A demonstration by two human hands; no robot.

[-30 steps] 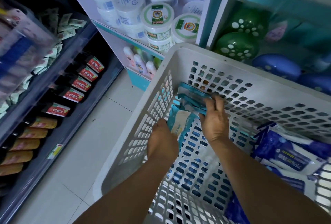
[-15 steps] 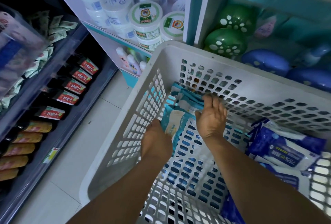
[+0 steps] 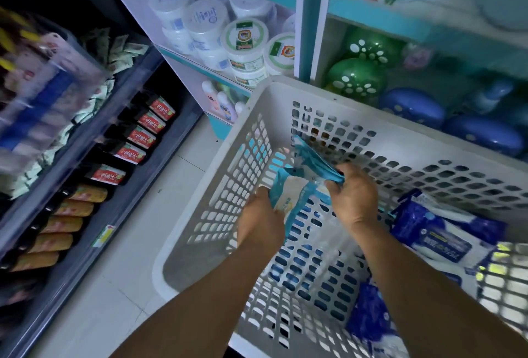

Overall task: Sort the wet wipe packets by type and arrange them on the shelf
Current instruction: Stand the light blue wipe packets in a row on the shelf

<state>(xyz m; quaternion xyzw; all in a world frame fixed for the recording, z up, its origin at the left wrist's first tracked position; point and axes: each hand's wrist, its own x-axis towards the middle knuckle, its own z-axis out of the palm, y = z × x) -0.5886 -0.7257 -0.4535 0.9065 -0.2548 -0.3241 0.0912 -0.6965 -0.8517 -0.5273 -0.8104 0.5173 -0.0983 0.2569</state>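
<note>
Both my hands are inside a white perforated basket [image 3: 328, 94]. My left hand [image 3: 261, 222] grips a teal and white wet wipe packet [image 3: 288, 194] from below. My right hand [image 3: 355, 196] has its fingers curled round further teal packets [image 3: 314, 161] at the basket's far left corner, lifting them off the wall. Dark blue and white wet wipe packets [image 3: 440, 236] lie at the basket's right side, and another blue packet [image 3: 368, 317] shows near my right forearm.
A white and teal shelf unit [image 3: 307, 14] stands behind the basket, with white tubs [image 3: 245, 40], green spotted items [image 3: 355, 79] and blue ones [image 3: 483, 136]. A dark shelf [image 3: 120, 194] at left carries rows of red-labelled and orange pouches. Pale floor tiles [image 3: 137, 257] lie between.
My right hand went from lying flat on the teal packets to curling round them and lifting them. The left hand keeps its packet. The view has shifted slightly.
</note>
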